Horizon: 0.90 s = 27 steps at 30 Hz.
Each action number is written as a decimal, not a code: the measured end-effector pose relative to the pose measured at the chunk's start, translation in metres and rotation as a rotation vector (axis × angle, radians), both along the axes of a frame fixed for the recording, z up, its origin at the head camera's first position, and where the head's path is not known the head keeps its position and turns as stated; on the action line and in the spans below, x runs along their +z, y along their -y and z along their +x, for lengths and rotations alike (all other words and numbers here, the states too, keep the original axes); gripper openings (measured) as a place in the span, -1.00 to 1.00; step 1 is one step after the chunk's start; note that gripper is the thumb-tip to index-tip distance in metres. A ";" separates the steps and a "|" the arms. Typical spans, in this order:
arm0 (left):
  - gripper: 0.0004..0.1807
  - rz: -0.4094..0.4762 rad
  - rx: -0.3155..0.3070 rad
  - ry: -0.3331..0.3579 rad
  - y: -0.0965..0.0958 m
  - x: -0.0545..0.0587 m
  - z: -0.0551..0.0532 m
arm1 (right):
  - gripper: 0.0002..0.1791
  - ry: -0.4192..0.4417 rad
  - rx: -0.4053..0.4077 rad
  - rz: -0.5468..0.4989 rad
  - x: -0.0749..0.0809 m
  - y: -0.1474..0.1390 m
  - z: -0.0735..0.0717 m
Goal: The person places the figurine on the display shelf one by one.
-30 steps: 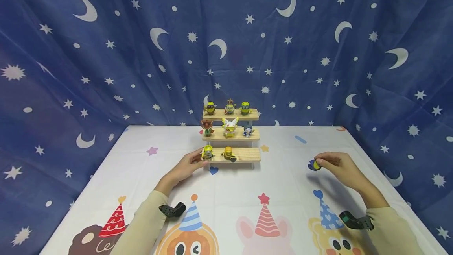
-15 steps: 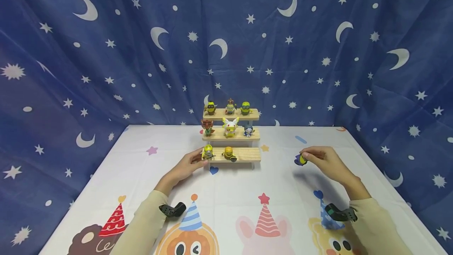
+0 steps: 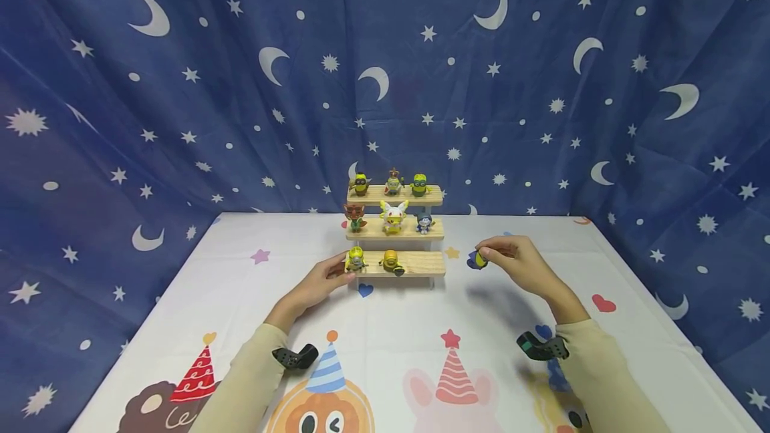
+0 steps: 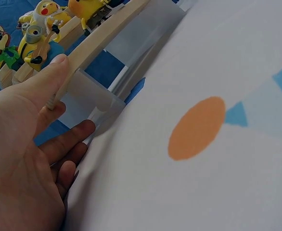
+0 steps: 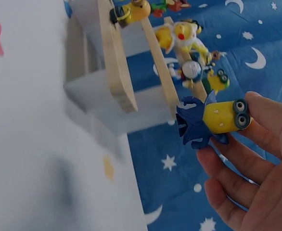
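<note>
My left hand (image 3: 317,284) grips the left end of the lowest board of a three-tier wooden display shelf (image 3: 424,263). In the left wrist view its thumb lies on top of the board and the fingers reach underneath. My right hand (image 3: 519,264) pinches a yellow Minion figurine (image 5: 221,117) with goggles and a blue outfit, held by its head end. The figurine is in the air to the right of the shelf. On the lowest board stand a yellow Minion figure (image 3: 355,258) beside my left thumb and an orange-yellow figure (image 3: 391,261); the board's right part is bare.
The middle board carries a fox-like figure (image 3: 355,217), a white-and-yellow figure (image 3: 394,217) and a blue-and-white figure (image 3: 424,223). Three small figures stand on the top board (image 3: 375,194). A printed white cloth (image 3: 240,272) covers the table, with a blue star-and-moon curtain (image 3: 240,119) behind.
My right hand has moved left toward the shelf with the Minion figurine in its fingers. The left hand keeps its hold on the shelf.
</note>
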<state>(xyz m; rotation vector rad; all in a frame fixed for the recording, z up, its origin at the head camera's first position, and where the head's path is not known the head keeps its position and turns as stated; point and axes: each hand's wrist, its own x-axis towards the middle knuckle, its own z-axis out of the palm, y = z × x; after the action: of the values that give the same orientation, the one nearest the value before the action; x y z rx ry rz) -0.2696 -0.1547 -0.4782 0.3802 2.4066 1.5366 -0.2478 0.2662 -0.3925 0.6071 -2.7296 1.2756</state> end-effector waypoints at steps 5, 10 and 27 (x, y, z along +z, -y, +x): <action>-0.19 0.005 0.014 0.014 -0.001 0.000 0.001 | -0.71 0.004 0.032 -0.026 0.000 0.016 -0.005; -0.19 0.003 0.017 0.019 -0.001 0.000 0.001 | -0.71 0.017 0.081 -0.070 0.001 0.032 -0.010; -0.18 0.023 0.008 0.025 0.000 0.001 0.001 | -0.71 0.006 0.096 -0.105 -0.006 0.080 -0.024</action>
<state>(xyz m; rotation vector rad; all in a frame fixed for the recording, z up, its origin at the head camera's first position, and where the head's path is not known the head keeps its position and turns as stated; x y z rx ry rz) -0.2688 -0.1542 -0.4771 0.3545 2.3768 1.5643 -0.2719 0.1860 -0.3985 0.7325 -2.6473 1.4332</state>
